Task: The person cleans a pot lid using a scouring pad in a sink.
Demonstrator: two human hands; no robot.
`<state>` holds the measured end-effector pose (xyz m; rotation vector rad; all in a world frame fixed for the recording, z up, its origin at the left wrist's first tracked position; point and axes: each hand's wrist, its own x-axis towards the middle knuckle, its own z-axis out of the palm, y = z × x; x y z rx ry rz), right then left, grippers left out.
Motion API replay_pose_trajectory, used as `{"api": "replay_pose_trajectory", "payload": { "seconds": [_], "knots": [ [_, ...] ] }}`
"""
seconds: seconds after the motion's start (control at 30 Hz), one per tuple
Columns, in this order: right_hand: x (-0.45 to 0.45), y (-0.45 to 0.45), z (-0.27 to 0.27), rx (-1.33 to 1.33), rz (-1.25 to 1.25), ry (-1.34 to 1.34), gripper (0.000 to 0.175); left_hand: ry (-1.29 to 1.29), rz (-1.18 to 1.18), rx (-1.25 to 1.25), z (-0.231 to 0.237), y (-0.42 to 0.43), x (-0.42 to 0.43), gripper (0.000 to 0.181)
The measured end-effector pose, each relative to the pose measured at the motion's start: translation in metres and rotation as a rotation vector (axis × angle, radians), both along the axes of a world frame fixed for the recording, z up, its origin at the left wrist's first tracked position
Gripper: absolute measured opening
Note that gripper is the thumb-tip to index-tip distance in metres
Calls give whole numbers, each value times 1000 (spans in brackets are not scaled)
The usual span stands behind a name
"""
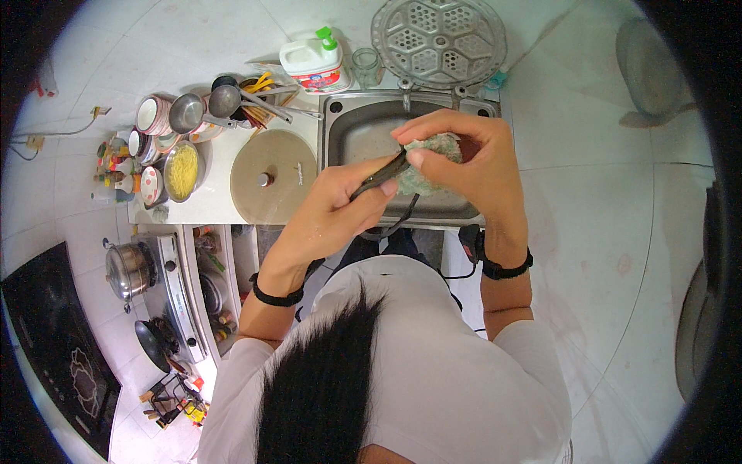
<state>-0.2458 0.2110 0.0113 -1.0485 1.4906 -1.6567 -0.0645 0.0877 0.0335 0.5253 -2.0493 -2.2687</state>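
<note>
Over the sink (348, 139), my left hand (330, 209) pinches a dark, bendy band (379, 176) between thumb and fingers. It looks like a rubber sealing ring. A black curved strip below my left fingers seems to be part of the same band, but my hand hides the join. My right hand (484, 153) grips a crumpled pale green and white cloth (443, 148), pressed against the band's upper end. Part of the cloth hangs down behind the right thumb into the sink.
Behind the sink stand a tap (406, 95), a glass jar (367, 66), a detergent jug (316, 66) and a perforated metal steamer plate (439, 40). Left are a glass lid (272, 180), a bowl of yellow shreds (183, 171), ladles (225, 101) and stacked bowls (152, 116).
</note>
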Motion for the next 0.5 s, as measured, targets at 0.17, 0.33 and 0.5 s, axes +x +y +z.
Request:
{"api": "replay_pose_trajectory", "payload": {
  "seconds": [0.17, 0.33, 0.5],
  "knots": [
    [-2, 1, -1, 72, -19, 94, 21, 6, 20, -4, -3, 0, -3, 31],
    [-5, 1, -3, 37, -11, 70, 22, -4, 36, -9, -2, 0, -3, 32],
    [-1, -1, 0, 27, -16, 27, 23, -21, 25, 12, -3, -3, -3, 34]
  ]
}}
